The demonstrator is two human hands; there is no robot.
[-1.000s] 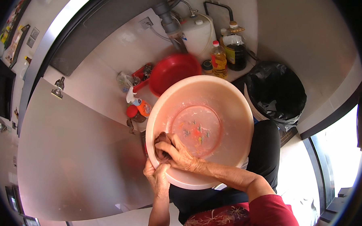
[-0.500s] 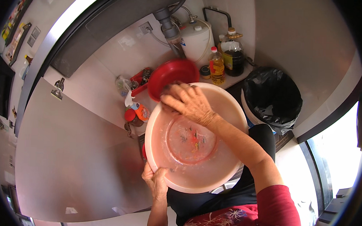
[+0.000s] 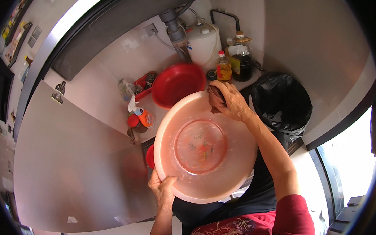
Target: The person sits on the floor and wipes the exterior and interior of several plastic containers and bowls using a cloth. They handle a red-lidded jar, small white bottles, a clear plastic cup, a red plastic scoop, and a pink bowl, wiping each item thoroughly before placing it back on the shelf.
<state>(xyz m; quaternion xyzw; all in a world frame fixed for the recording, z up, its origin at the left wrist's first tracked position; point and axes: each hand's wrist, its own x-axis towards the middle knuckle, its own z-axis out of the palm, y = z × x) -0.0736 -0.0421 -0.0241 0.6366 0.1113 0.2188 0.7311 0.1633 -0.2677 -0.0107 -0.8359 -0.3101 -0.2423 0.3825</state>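
A wide pale pink plastic basin (image 3: 236,161) is tilted over my lap, its inside turned up toward me. My left hand (image 3: 162,188) grips its lower left rim, thumb inside and fingers behind. At the far rim my right hand (image 3: 232,103) presses a bunched brown cloth (image 3: 215,98) against the basin's inner wall. Faint coloured marks show on the round base of the basin. Just beyond its far edge, a red basin (image 3: 179,85) rests in the open cabinet.
A spray bottle (image 3: 143,117) and a red-lidded jar (image 3: 135,122) stand left of the basin. Behind are an oil bottle (image 3: 223,68), a large dark-filled bottle (image 3: 242,64) and a white tank (image 3: 201,44). A black-lined bin (image 3: 281,102) is on the right, a cabinet door (image 3: 81,163) on the left.
My right hand has moved right along the far rim, bringing the brown cloth into plain sight. The pink basin has shifted slightly right and down. My left hand keeps its grip.
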